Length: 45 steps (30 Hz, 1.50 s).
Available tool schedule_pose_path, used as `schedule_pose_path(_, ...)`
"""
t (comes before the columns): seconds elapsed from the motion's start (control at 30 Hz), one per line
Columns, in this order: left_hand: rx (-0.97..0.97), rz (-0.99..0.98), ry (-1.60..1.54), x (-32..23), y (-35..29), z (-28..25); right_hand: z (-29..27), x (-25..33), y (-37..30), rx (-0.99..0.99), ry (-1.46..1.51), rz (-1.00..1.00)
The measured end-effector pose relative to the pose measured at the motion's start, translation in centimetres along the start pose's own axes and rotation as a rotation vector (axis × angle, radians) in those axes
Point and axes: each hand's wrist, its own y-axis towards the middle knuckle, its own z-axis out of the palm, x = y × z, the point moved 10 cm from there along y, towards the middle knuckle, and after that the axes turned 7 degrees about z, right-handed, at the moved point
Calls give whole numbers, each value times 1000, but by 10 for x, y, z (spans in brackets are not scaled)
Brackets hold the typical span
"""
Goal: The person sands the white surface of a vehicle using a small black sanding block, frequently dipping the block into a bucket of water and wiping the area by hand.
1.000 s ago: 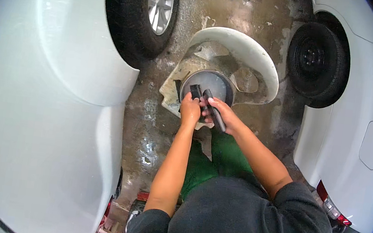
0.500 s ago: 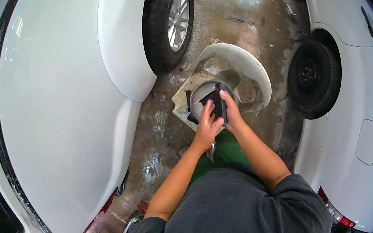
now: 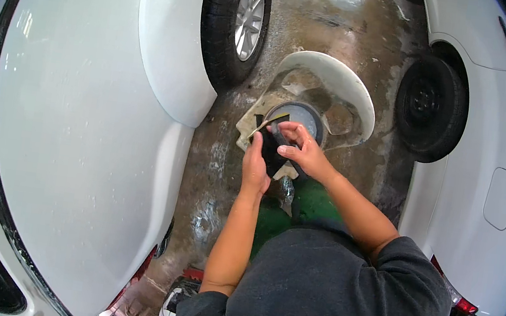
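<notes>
Centre frame: left hand [image 3: 256, 166] and right hand [image 3: 304, 154] both pinch 1 dark sanding sheet [image 3: 272, 149], grip closed, folding it above the grey bucket [image 3: 297, 116] on the wet floor [image 3: 216, 172].

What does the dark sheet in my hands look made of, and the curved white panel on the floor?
The dark flexible sheet looks like sandpaper: thin, matte black, folded, pale backing showing. The curved white panel looks like painted plastic or metal: smooth, dull sheen; which one is unclear.
</notes>
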Motion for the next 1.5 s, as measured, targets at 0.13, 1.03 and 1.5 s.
schedule_pose_path(0.13,46,31,-105,0,-8,10,-9,17,-3,-395,-432,-96)
schedule_pose_path(1.03,90,107,-21,6,6,14,3,35,-10,-366,-814,-347)
schedule_pose_path(1.5,-102,-49,129,53,8,-53,-48,-72,21,44,-181,367)
